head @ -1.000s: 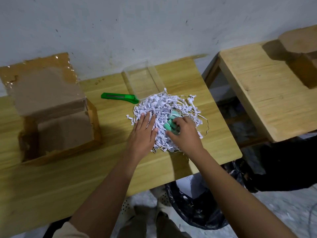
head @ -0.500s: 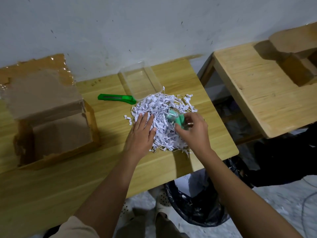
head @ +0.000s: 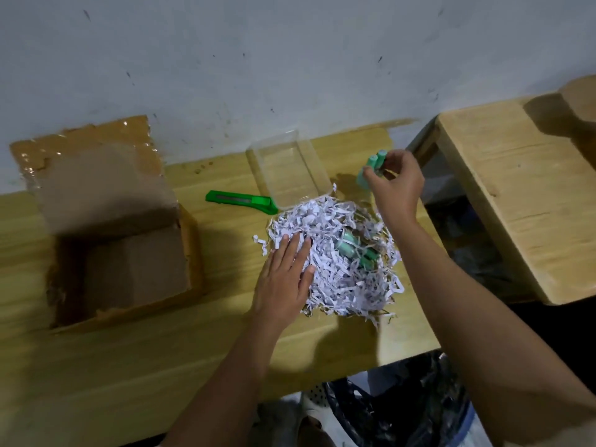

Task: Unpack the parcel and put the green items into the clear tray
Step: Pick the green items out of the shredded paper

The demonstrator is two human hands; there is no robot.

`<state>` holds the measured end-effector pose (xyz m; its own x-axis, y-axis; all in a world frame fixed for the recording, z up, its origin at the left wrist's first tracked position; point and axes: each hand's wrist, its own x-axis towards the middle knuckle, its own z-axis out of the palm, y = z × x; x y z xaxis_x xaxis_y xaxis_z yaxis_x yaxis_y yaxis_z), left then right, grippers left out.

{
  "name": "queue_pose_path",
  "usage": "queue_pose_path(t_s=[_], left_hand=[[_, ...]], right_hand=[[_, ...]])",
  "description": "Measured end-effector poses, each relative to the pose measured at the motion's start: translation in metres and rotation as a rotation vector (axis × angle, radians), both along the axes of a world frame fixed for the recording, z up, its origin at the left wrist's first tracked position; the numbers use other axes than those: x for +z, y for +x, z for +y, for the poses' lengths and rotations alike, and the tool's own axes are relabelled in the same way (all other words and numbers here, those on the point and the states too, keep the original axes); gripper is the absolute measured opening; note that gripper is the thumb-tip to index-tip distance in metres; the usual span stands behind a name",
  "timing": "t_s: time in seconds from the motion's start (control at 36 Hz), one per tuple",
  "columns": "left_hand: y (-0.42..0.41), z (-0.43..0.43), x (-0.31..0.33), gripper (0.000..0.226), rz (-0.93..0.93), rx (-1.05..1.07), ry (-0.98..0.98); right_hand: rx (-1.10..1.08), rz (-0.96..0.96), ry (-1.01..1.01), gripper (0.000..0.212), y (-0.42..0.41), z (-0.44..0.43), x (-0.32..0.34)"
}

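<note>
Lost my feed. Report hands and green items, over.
Left hand flat on shreds. Right hand holds green items beside tray. Tray empty, path clear. Other items half-buried in shreds.

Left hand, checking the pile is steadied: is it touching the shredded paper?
Touching. Head view shows the left hand flat, fingers resting on the shredded paper's edge.

Single view, head-worn, wide-angle. Looks forward and steeply down from near side of wooden table (head: 129, 366) toward far wall (head: 290, 59). Close range: both forearms (head: 225, 382) enter from bottom edge, left hand (head: 283, 279) near centre, right hand (head: 395, 185) farther, right of centre. Table fills left and middle of frame; open cardboard box (head: 129, 269) at left; second table (head: 516, 204) at right edge; black bag (head: 403, 411) below near table edge, at bottom.
</note>
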<state>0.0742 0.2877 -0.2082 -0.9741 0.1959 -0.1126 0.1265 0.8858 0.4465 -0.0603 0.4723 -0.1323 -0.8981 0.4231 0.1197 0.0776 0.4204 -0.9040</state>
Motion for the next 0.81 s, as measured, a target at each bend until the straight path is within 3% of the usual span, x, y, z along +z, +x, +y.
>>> queue_pose_path(t_s=[0.5,0.81], left_hand=[[-0.002,0.000,0.000,0.053,-0.019,0.022,0.037],[-0.001,0.001,-0.002,0.056,0.013,0.032,0.043]], right_hand=[[0.075,-0.080,-0.016,0.031,-0.064,-0.023,-0.048],[0.125,-0.059,0.133,0.034,-0.059,-0.020,-0.044]])
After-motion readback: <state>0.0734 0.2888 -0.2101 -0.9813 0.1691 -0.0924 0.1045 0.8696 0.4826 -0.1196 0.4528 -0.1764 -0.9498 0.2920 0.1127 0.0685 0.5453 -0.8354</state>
